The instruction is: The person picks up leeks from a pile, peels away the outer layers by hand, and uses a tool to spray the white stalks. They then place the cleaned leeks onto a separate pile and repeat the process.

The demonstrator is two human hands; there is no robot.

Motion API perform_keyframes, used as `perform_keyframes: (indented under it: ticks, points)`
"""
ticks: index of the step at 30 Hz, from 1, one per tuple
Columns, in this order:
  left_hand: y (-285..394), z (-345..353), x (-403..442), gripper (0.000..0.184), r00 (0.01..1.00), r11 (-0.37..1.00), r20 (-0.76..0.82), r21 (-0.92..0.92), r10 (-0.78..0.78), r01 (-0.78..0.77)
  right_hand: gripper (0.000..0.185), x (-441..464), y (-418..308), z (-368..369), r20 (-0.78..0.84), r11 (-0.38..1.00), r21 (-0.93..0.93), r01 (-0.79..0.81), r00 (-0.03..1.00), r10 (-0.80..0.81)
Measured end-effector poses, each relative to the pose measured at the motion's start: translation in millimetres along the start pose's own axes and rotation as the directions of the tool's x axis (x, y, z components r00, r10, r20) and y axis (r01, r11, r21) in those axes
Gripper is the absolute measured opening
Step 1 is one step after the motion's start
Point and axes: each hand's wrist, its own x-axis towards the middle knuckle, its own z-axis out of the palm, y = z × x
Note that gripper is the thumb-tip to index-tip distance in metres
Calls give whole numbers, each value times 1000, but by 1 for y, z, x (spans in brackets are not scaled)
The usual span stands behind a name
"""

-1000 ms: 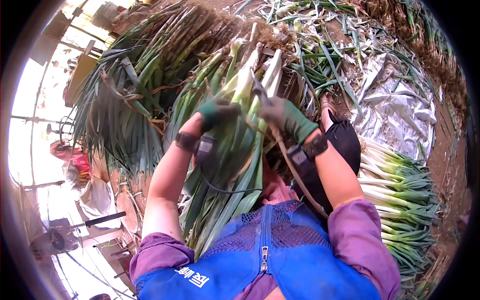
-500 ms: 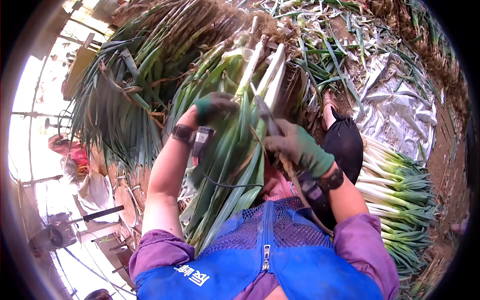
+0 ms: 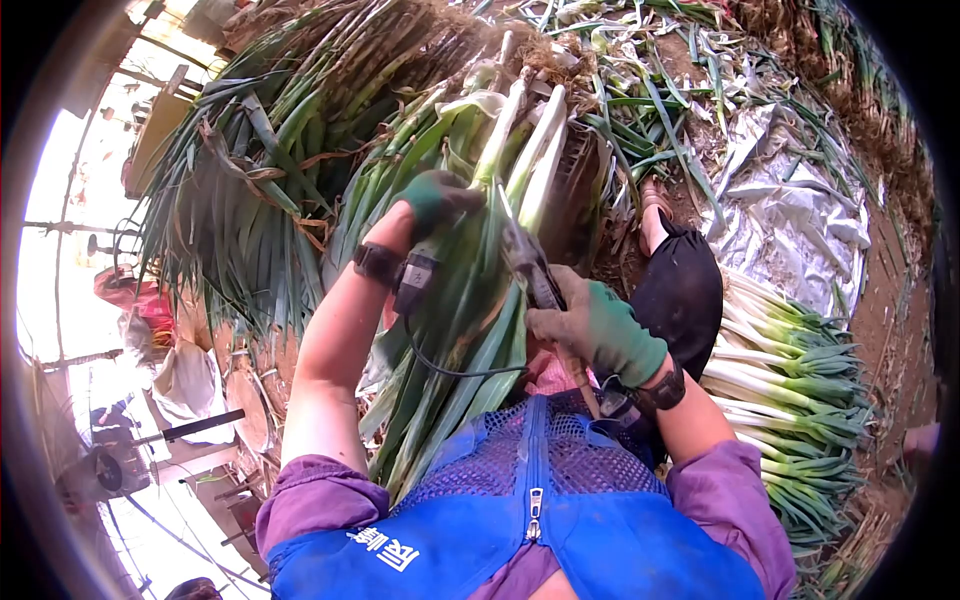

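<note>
My left hand [image 3: 440, 203], in a green and grey work glove, is closed round a green onion stalk [image 3: 497, 140] whose white end points up and whose leaves hang toward my lap. My right hand [image 3: 600, 325], gloved the same way, grips a dark handheld air nozzle [image 3: 530, 262] with a hose [image 3: 582, 385] running down from it. The nozzle's tip points up beside the held stalk. Two more white stalks [image 3: 541, 165] lean just right of it. Long green leaves [image 3: 450, 330] cover the space between my forearms.
A large heap of untrimmed onions [image 3: 250, 190] lies at the upper left. Cleaned onions [image 3: 790, 400] are stacked at the right, below a crumpled silvery sheet [image 3: 790, 225]. Loose leaf scraps [image 3: 650, 100] litter the ground at the top. A round wooden piece [image 3: 250, 408] stands at the left.
My right hand and the nozzle have moved down toward my body, away from the white stalk ends. My left hand has shifted slightly and keeps its hold.
</note>
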Motion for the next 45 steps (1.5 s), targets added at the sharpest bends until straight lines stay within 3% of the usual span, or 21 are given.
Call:
perform_keyframes:
  ticks: [4,11,13,16,17,22,24,26,28,30,34,35,37,39,41,42,44,45]
  points:
    - [-12,0,6,24,997,995,-69,-81,45,-50,57,-5,-6,0,26,999,36,-9,1000,9]
    - [-41,9,29,29,931,946,-256,260,259,-191,51,-14,-2,7,70,999,16,-41,997,40]
    - [-38,14,27,35,916,931,-307,333,259,-151,51,-13,-12,6,50,998,15,-57,997,56]
    - [-36,20,28,43,919,883,-305,461,249,-87,52,16,17,18,-94,974,-198,108,987,-129]
    - [-43,24,35,44,926,876,-295,477,236,-71,59,24,12,13,-63,993,-119,-5,998,-2]
    - [-45,34,36,41,904,888,-366,459,220,-30,60,46,13,23,-131,987,-156,-27,991,6]
    - [-39,36,20,37,757,749,-442,656,480,-92,59,35,17,27,-115,991,-134,13,993,-28]
    - [-25,42,-8,34,566,563,-421,821,709,-94,55,16,13,27,-88,992,-122,5,996,-16]
    - [-14,42,-21,37,789,695,-358,709,500,-119,54,3,14,26,-51,998,-63,10,999,-13]
    - [-24,43,-16,37,925,811,-273,583,265,-60,54,-3,9,26,-77,996,-88,8,997,-15]
    - [-18,37,-17,49,996,984,-53,169,71,-62,55,-4,6,26,-77,997,-80,-13,997,7]
    - [-10,32,-19,48,999,980,-13,198,38,-35,55,-4,5,27,-79,995,-99,-22,997,14]
    - [-28,15,0,41,967,969,122,83,223,-234,58,-7,-1,23,-35,996,-68,-53,998,51]
    - [-34,6,8,26,819,778,277,267,502,-568,59,-12,-3,17,-8,998,-4,-64,998,64]
    - [-10,18,-5,10,979,982,120,67,166,-175,58,-15,-3,13,6,994,97,-50,999,50]
    - [-5,22,-7,14,997,998,72,-57,-33,37,58,-17,-7,12,28,992,106,-62,998,59]
    - [-13,19,0,12,965,954,139,172,223,-245,58,-22,-14,10,72,989,121,-84,995,75]
    - [-12,18,0,15,958,941,154,202,243,-271,57,-16,-7,11,24,996,75,-38,999,36]
